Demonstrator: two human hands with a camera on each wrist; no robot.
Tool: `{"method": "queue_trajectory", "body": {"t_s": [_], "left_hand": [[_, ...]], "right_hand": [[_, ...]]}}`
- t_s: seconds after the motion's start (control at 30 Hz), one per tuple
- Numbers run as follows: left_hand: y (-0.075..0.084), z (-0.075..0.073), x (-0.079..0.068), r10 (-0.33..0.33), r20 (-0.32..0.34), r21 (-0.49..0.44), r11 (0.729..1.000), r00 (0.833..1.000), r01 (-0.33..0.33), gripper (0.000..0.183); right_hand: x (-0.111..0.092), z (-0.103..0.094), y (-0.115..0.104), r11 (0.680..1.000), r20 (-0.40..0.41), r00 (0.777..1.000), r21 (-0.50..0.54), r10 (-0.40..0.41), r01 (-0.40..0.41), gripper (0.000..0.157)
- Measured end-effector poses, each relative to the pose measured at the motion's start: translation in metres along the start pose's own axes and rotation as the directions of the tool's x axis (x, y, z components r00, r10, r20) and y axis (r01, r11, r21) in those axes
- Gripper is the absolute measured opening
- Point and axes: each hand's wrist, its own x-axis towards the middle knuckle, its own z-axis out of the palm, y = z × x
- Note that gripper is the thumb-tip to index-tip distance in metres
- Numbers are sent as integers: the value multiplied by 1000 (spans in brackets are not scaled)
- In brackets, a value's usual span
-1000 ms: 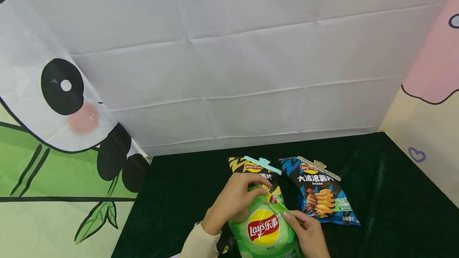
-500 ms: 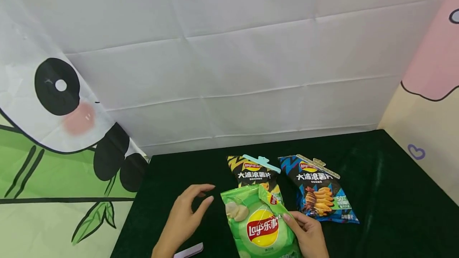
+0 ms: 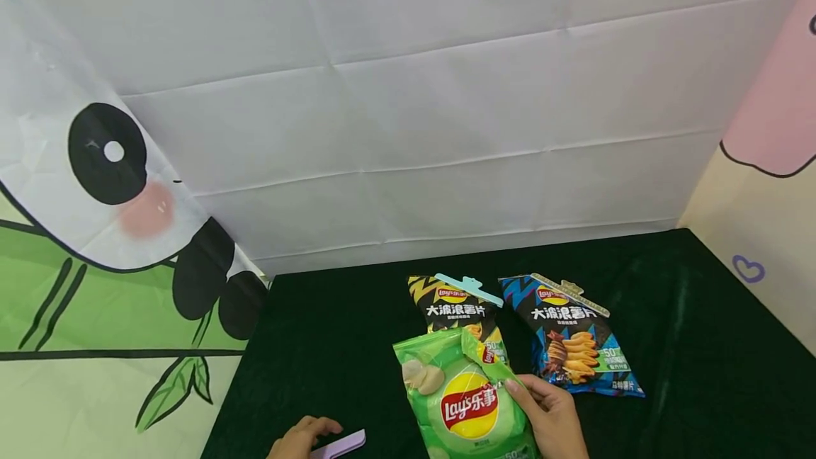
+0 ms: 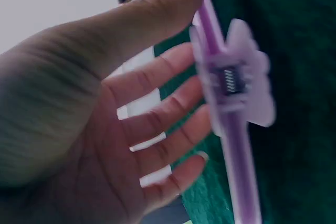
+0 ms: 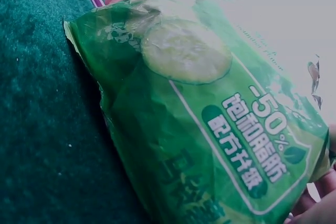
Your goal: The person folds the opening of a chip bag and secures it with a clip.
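Note:
My right hand [image 3: 553, 416] grips the right edge of a green Lay's chip bag [image 3: 468, 409], thumb on the front; its top right corner is folded down. In the right wrist view the bag [image 5: 210, 108] fills most of the picture. At the front left, my left hand [image 3: 303, 438] is beside a pale purple bag clip [image 3: 343, 443]. In the left wrist view the left hand [image 4: 126, 114] has its fingers spread, with thumb and fingertips at the clip [image 4: 239, 145]. Whether they press on the clip is unclear.
Behind the green bag lies a black and yellow Lay's bag [image 3: 454, 310] with a light blue clip [image 3: 469, 289] across its top. To its right is a black and blue bag [image 3: 574, 346] with a beige clip [image 3: 571, 295]. Dark green cloth [image 3: 707, 346] covers the table.
My left hand has let go of the green bag's top and moved left and down to the purple clip. My right hand keeps hold of the bag.

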Motion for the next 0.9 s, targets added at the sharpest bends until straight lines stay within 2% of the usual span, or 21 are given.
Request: {"method": "queue_trajectory", "body": {"t_s": [0.1,0.17,0.2,0.27,0.37,0.47,0.57,0.6,0.67,0.7,0.8,0.9], "left_hand": [[-28,9,15,43,29,-4,999,999,-42,50],[-36,9,19,59,42,-10,998,997,-58,49],[-35,7,17,61,46,-12,998,997,-60,47],[-26,0,10,64,50,-38,997,997,-62,41],[5,-16,-9,73,-1,-61,995,997,-73,34],[40,-27,-25,0,-123,-62,998,992,-8,30],[58,-30,-33,-131,-211,-79,990,969,116,37],[59,-29,-33,-161,-225,-80,986,961,146,39],[55,-30,-34,-161,-206,-82,986,965,146,42],[53,-32,-34,-145,-192,-86,988,971,130,42],[46,-40,-36,-32,-141,-89,996,989,19,37],[49,-51,-38,13,-144,-80,997,990,-24,28]], "right_hand": [[-1,-1,0,1000,8,1000,-7,8,-8,34],[-1,-1,-1,1000,11,1000,-10,6,-6,34],[-1,-1,-1,1000,14,1000,-9,5,-5,35],[-2,-1,-1,1000,16,1000,-8,-1,1,34],[-2,0,-1,1000,12,1000,-6,-7,7,34],[-2,0,-2,1000,4,1000,-6,-12,12,33],[-2,0,0,1000,8,1000,-2,-13,13,34],[-2,0,1,1000,13,1000,-2,-9,9,34],[-2,0,2,1000,21,1000,1,-9,9,34],[-2,0,2,1000,24,1000,6,-7,7,35],[-1,1,1,1000,25,1000,17,-16,15,35],[-1,1,0,1000,30,999,27,-16,15,36]]}}
